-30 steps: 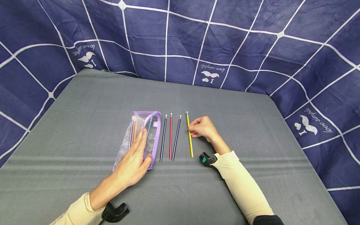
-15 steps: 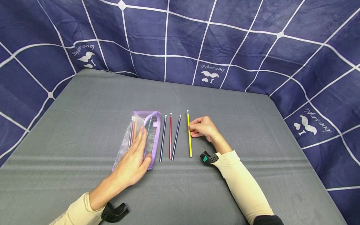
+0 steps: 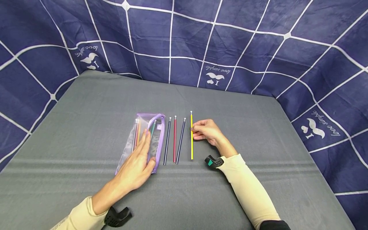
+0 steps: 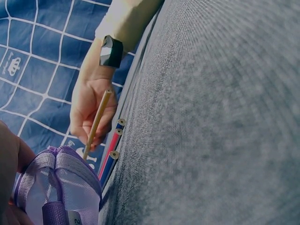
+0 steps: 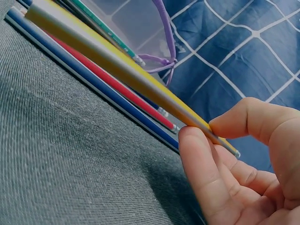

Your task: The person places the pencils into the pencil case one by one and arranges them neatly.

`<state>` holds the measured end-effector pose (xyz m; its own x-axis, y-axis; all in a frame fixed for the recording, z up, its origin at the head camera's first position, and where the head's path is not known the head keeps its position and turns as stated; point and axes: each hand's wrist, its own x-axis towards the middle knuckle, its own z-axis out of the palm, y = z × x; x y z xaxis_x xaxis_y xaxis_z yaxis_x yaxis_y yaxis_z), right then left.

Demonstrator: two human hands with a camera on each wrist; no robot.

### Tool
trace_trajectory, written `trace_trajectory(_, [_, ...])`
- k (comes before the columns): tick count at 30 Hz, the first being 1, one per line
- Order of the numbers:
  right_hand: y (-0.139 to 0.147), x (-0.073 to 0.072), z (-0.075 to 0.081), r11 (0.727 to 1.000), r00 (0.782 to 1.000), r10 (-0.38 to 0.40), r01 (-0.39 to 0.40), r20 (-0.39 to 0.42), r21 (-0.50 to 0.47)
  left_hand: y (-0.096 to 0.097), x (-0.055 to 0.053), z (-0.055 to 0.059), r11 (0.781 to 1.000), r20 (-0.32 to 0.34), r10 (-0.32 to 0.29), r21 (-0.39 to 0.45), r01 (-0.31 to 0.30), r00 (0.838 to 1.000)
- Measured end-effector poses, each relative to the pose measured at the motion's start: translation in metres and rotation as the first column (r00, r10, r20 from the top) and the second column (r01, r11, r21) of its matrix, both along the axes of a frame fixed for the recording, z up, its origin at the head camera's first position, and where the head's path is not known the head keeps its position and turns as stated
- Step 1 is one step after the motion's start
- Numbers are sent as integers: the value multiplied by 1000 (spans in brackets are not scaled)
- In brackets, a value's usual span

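My right hand (image 3: 208, 131) pinches a yellow pencil (image 3: 192, 147) near its middle, between thumb and fingertips. In the right wrist view this pencil (image 5: 122, 65) sits above the others, its eraser end past the fingers. My left hand (image 3: 135, 167) lies over a clear pencil pouch (image 3: 161, 140) with a purple zipper, fingers straight and thumb spread along the near side. The left wrist view shows the pouch mouth (image 4: 77, 173) gaping. Inside are a green pencil (image 3: 153, 126) and several others, partly hidden by the hand.
Between pouch and right hand lie a dark blue pencil (image 3: 167, 140), a red pencil (image 3: 174, 140) and another dark blue pencil (image 3: 180, 140), side by side on the grey cloth-covered table (image 3: 258, 127). A blue checked curtain (image 3: 189, 38) stands behind the table and at both sides.
The yellow pencil has shifted slightly left and away from me in my right hand, and has turned from slanted to nearly straight. My left hand and the pouch stay put.
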<state>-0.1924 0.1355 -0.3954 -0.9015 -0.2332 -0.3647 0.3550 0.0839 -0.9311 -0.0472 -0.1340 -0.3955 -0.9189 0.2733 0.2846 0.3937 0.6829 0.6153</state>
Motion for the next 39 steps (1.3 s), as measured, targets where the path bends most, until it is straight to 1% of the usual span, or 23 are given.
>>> trace_trajectory(15, [-8, 1, 0, 998, 1000, -10, 9, -9, -55, 1, 0, 0, 1000, 20, 2, -4, -2, 1000])
trace_trajectory(23, [-18, 4, -1, 995, 1000, 2, -5, -25, -97, 1, 0, 0, 1000, 27, 4, -9, -3, 1000])
trace_trajectory(32, [-30, 7, 1, 990, 999, -16, 12, -32, -140, 1, 0, 1, 1000, 33, 5, -10, -4, 999])
trace_trajectory(39, [-39, 8, 1, 986, 999, -17, 12, -30, -169, 1, -1, 1, 1000, 47, 3, -9, -3, 999])
